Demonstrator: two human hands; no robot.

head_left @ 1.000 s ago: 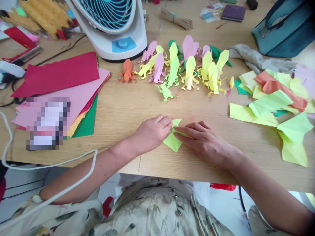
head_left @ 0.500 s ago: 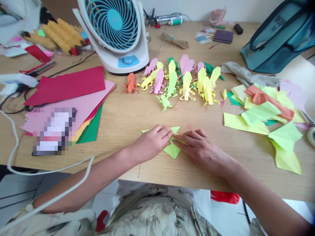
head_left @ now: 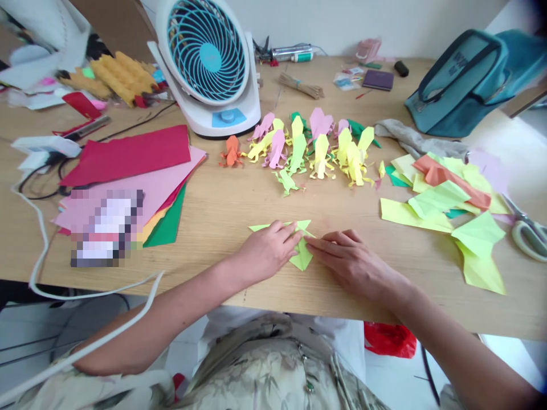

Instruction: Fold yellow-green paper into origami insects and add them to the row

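A light green folded paper (head_left: 303,259) lies on the wooden table (head_left: 213,210) near its front edge, with pointed flaps at its left, top and bottom. My left hand (head_left: 273,247) presses on its middle, fingers together, covering part of it. From the right, my right hand (head_left: 352,259) touches the paper's right side with its fingertips, fingers close together. Behind them stand several folded paper figures in yellow (head_left: 321,154), pink (head_left: 277,147), green (head_left: 298,152) and orange (head_left: 231,151).
A fan (head_left: 222,117) stands at the back left. Coloured sheets (head_left: 132,154) and a blurred phone-like object (head_left: 109,228) lie left. Paper scraps (head_left: 478,239), scissors (head_left: 530,236) and a teal bag (head_left: 461,85) are right. A white cable (head_left: 40,267) hangs at the front left.
The camera view has shifted slightly. My right fingertips have drawn back a little to the right from the paper's centre, while my left hand stays pressed on it.
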